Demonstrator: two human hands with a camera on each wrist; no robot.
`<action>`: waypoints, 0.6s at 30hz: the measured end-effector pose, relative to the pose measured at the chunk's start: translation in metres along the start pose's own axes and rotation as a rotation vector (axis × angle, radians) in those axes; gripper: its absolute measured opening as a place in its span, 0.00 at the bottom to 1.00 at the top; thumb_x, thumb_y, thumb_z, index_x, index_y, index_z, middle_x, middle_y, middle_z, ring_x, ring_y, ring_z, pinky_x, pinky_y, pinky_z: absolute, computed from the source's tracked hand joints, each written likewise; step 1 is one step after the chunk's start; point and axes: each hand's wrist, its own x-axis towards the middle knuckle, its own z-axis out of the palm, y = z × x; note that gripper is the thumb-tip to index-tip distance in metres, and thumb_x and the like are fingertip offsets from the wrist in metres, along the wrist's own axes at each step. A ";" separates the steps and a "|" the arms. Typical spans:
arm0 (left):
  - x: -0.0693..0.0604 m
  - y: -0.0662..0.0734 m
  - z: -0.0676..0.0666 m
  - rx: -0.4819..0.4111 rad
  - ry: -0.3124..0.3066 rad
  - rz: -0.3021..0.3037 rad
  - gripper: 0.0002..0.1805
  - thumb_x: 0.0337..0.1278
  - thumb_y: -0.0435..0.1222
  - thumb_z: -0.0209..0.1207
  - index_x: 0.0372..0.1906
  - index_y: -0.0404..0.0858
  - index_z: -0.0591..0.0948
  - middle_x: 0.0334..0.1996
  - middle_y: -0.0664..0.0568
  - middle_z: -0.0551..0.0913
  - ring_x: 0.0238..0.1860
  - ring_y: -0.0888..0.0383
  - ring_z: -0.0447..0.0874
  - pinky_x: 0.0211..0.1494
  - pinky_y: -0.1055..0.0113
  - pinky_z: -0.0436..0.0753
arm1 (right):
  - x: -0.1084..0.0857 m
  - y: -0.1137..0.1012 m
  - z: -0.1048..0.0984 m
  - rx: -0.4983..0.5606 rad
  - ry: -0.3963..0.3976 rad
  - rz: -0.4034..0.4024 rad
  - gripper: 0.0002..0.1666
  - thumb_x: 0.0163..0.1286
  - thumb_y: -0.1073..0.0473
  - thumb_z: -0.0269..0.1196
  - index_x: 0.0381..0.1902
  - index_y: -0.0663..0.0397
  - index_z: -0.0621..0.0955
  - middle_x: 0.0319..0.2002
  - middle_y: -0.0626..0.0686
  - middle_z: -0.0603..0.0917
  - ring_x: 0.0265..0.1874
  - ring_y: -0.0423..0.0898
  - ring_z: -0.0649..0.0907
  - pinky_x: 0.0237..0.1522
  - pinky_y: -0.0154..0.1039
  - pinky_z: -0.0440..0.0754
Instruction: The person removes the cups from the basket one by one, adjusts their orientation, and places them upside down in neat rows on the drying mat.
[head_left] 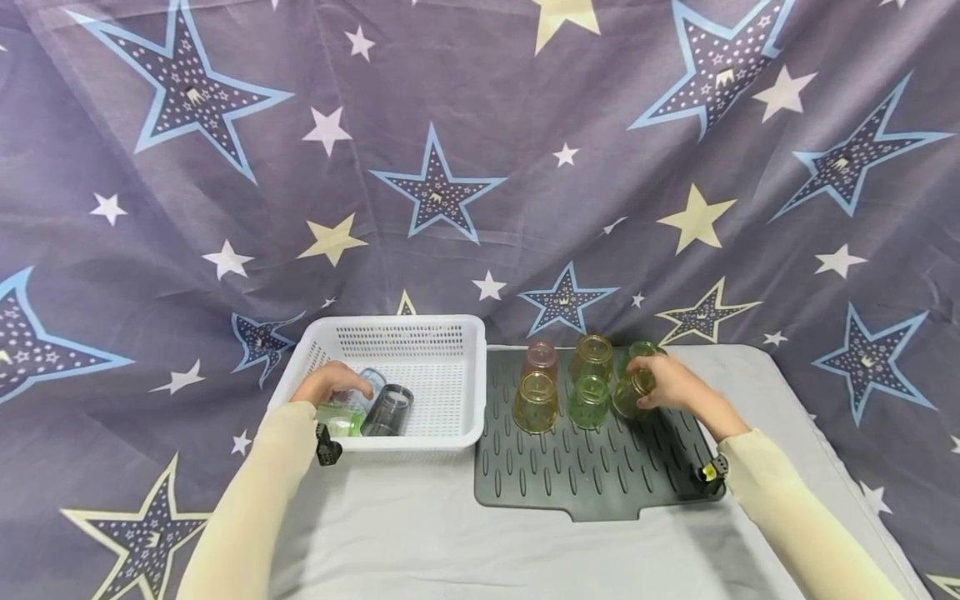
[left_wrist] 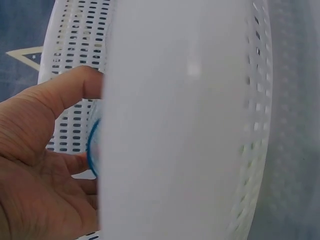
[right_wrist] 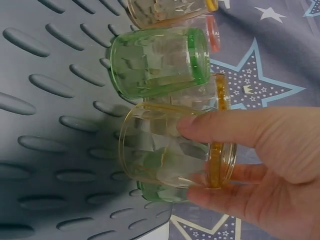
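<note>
While the right hand [head_left: 671,383] pinches a yellow glass cup [right_wrist: 155,135] near the grey ridged mat's [head_left: 547,479] right edge, a blue glass cup [head_left: 376,383] lies right of the left hand [head_left: 328,383], grip hidden, by the white basket's [head_left: 482,383] left edge.

Yellow cup [right_wrist: 162,150] in the right grip [head_left: 667,382]: transparent, glossy, faceted wall; glass or clear plastic, not distinguishable. Mat [head_left: 555,479] below the right grip: matt, rubber-like, with smooth oval ribs. Basket [head_left: 478,383] under the left grip [head_left: 330,383]: smooth plastic, low sheen, perforated walls. Blue cup [head_left: 377,382] at the left grip: transparent, glossy. Backdrop [head_left: 450,83] beyond both grips: matt, creased cloth. Tabletop [head_left: 412,525] below both grips: matt, lightly wrinkled cloth cover.
</note>
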 end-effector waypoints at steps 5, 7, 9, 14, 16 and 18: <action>0.006 -0.004 0.002 -0.024 0.034 -0.009 0.19 0.32 0.40 0.70 0.30 0.37 0.75 0.40 0.44 0.77 0.44 0.49 0.76 0.55 0.55 0.83 | 0.001 0.001 0.003 -0.012 -0.029 0.047 0.35 0.49 0.66 0.79 0.57 0.66 0.80 0.53 0.68 0.84 0.55 0.70 0.80 0.56 0.65 0.79; 0.006 -0.005 0.002 -0.036 0.041 -0.015 0.20 0.32 0.41 0.70 0.31 0.36 0.75 0.44 0.41 0.78 0.46 0.47 0.77 0.59 0.53 0.82 | 0.001 0.001 0.005 -0.010 -0.033 0.059 0.35 0.50 0.66 0.78 0.57 0.67 0.80 0.54 0.69 0.83 0.56 0.71 0.80 0.56 0.66 0.79; 0.004 -0.005 0.002 -0.052 0.046 -0.015 0.19 0.34 0.41 0.70 0.30 0.37 0.75 0.43 0.42 0.77 0.46 0.48 0.76 0.58 0.53 0.82 | 0.001 0.002 0.006 -0.004 -0.036 0.071 0.36 0.50 0.67 0.78 0.58 0.67 0.80 0.56 0.70 0.82 0.57 0.71 0.79 0.57 0.66 0.79; -0.001 -0.001 0.001 -0.141 0.081 -0.001 0.19 0.39 0.40 0.71 0.17 0.46 0.69 0.22 0.57 0.69 0.28 0.58 0.69 0.35 0.67 0.76 | 0.001 0.005 0.009 0.002 -0.031 0.081 0.35 0.51 0.67 0.78 0.59 0.66 0.79 0.56 0.70 0.82 0.55 0.70 0.80 0.55 0.65 0.80; -0.002 0.000 0.000 -0.174 0.095 0.008 0.23 0.40 0.39 0.71 0.14 0.49 0.65 0.16 0.61 0.62 0.22 0.62 0.63 0.28 0.69 0.69 | 0.001 0.006 0.011 0.000 -0.025 0.072 0.35 0.51 0.67 0.78 0.58 0.66 0.80 0.55 0.70 0.82 0.54 0.70 0.80 0.55 0.65 0.80; -0.003 0.001 -0.001 -0.184 0.109 0.009 0.25 0.40 0.39 0.71 0.14 0.50 0.62 0.14 0.62 0.58 0.20 0.63 0.59 0.26 0.69 0.66 | 0.002 0.007 0.012 -0.001 -0.021 0.064 0.34 0.50 0.67 0.78 0.57 0.67 0.80 0.54 0.69 0.83 0.55 0.70 0.80 0.55 0.65 0.80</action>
